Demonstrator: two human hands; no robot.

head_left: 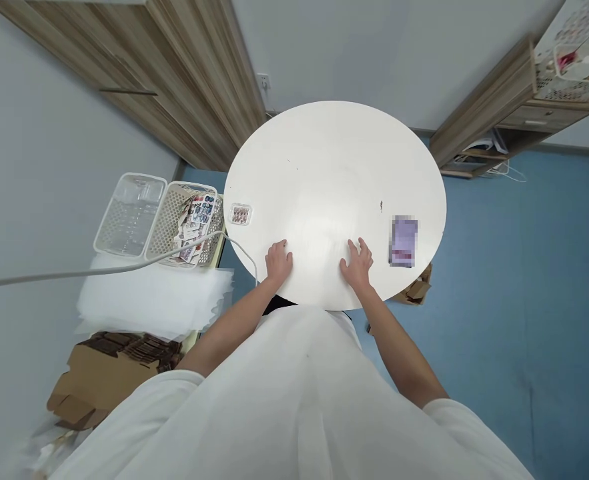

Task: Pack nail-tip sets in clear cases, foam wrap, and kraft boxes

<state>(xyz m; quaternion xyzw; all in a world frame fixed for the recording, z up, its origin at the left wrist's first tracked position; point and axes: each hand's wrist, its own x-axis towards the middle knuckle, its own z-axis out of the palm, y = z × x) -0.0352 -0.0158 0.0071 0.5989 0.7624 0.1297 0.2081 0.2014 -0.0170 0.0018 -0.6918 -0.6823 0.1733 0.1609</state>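
Tabletop (329,160) beneath left hand (277,262) and right hand (357,266)

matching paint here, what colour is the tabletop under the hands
The tabletop is white, seen best in the head view.

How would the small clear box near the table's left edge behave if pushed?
Likely light: the clear box looks like thin see-through plastic with only small pieces in it. Probably slides rather than rolls or tips, since it sits low and flat on a smooth-looking table. Might drop off if pushed outward, being so near the edge.
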